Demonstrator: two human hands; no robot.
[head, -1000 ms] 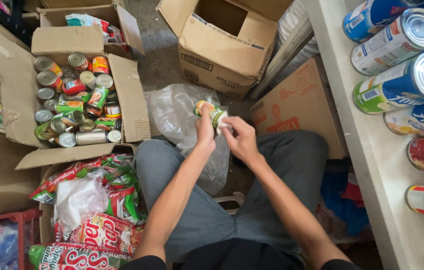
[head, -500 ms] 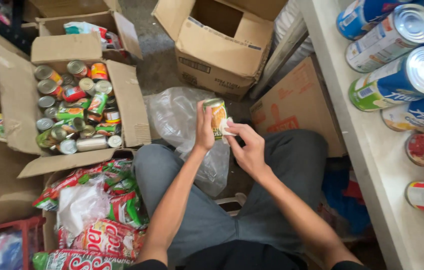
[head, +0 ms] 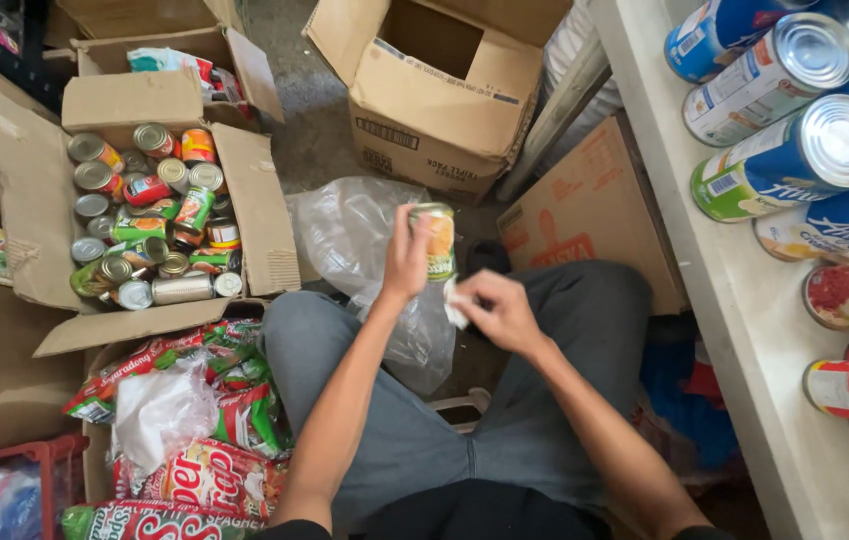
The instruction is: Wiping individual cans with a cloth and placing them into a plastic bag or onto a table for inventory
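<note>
The left hand (head: 406, 262) holds a small tin can (head: 435, 241) upright, above the person's lap. Its grip is wrapped around the can's left side, with the thumb and fingers pressed on it. The can has a green and orange label and a shiny top.

The right hand (head: 504, 312) is just to the right of the can and a bit lower. Its grip is curled shut, pinching a small white scrap (head: 454, 303) that touches the bottom of the can.

Behind the can lies a clear plastic bag (head: 354, 235) on the floor. Far to the left of the left hand's grip is an open cardboard box (head: 34, 215) full of small tin cans (head: 149, 215). Below that box are red and green snack packets (head: 199, 470). Past the bag stands 1 more open cardboard box (head: 439, 95). To the right of the right hand's grip is a white shelf (head: 734, 330) with big cans (head: 794, 155) lying on their sides.
</note>
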